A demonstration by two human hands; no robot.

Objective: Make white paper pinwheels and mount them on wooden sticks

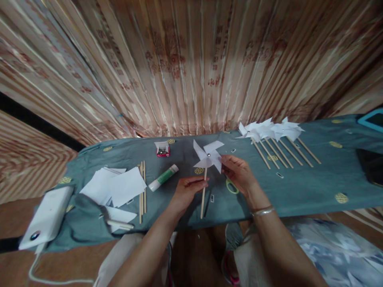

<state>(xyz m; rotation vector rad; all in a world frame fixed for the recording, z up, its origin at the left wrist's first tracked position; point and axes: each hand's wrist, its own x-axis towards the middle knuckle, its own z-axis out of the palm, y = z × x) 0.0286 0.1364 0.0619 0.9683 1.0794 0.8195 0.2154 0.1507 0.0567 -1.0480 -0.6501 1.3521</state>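
A white paper pinwheel (206, 159) on a thin wooden stick stands upright in front of me, a shiny pin head at its centre. Fingers of my left hand (189, 191) pinch the stick below the blades. My right hand (239, 171) has its thumb and fingers closed on the lower right blade. Just under the right hand lie scissors with a yellow-green handle (232, 186), their other parts mostly hidden. To the left of the pinwheel is a green and white glue stick (163, 177). Behind that sits a small open red box (163, 149) with metal pins in it.
Several finished pinwheels (272, 130) lie in a row at the back right. White paper squares (127, 186), loose wooden sticks (142, 195) and a white power bank (48, 217) with a cable are on the left. A blue-edged device (372, 119) lies far right on the dark green cloth.
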